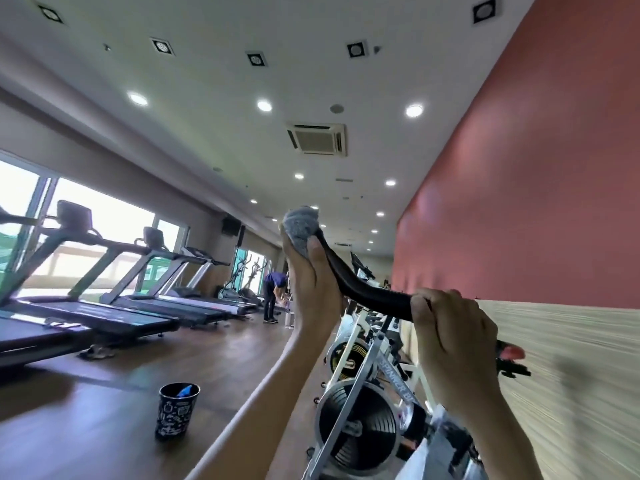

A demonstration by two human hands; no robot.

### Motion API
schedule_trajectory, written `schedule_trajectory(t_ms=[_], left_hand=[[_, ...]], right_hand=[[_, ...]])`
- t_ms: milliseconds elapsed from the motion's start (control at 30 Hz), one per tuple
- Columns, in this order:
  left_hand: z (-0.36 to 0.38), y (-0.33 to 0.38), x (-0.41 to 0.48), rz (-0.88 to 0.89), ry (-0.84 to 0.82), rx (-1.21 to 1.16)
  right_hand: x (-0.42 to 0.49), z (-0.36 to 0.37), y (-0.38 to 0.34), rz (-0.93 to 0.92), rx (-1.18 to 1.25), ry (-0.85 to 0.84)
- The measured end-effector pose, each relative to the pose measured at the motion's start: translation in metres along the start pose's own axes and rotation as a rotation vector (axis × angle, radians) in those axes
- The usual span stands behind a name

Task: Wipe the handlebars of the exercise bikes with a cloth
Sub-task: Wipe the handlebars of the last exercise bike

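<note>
Right hand [450, 327] gripping ribbed handlebar [370, 295], fuzzy grey cloth [300, 225]

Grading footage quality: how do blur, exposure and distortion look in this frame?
Head view: tilted, with wide-angle bending toward the edges; the wood panel is smeared into streaks by motion blur; the windows are blown out white; the ceiling lights glare mildly; the cloth, handlebar, left hand and right hand are fairly sharp.
</note>
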State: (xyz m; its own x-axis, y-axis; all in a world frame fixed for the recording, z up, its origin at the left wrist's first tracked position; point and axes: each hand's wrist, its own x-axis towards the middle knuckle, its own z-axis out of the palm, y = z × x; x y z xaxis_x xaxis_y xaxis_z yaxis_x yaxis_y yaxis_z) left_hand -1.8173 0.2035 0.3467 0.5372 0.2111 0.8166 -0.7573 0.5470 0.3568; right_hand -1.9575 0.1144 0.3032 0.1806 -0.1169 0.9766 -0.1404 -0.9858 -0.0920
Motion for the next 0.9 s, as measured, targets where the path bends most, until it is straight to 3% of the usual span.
schedule_trajectory(t_ms=[100, 233, 400, 600, 733, 800, 900], left_hand=[[0.008, 0.008, -0.014, 0.047, 0.048, 0.058], [0.005, -0.002, -0.038, 0.141, -0.055, 0.119], [0.003, 0.007, 0.006, 0.004, 0.061, 0.057], [0.015, 0.002, -0.049, 0.241, -0.055, 0.095], [0.012, -0.004, -0.006, 0.030, 0.093, 0.006], [0.012, 0.001, -0.019, 0.127, 0.067, 0.011], [0.001, -0.003, -0.037, 0.377, -0.152, 0.245]], right_hand=[[-0.003, 0.004, -0.003, 0.002, -0.044, 0.029], [-0.002, 0.005, -0.009, 0.037, -0.051, 0.053], [-0.003, 0.008, -0.004, 0.012, -0.062, 0.050], [-0.005, 0.011, -0.007, 0.017, -0.008, 0.152], [-0.005, 0.009, 0.001, -0.018, 0.059, 0.134], [-0.004, 0.010, 0.002, -0.027, 0.069, 0.144], [-0.003, 0.010, 0.004, -0.046, 0.112, 0.151]])
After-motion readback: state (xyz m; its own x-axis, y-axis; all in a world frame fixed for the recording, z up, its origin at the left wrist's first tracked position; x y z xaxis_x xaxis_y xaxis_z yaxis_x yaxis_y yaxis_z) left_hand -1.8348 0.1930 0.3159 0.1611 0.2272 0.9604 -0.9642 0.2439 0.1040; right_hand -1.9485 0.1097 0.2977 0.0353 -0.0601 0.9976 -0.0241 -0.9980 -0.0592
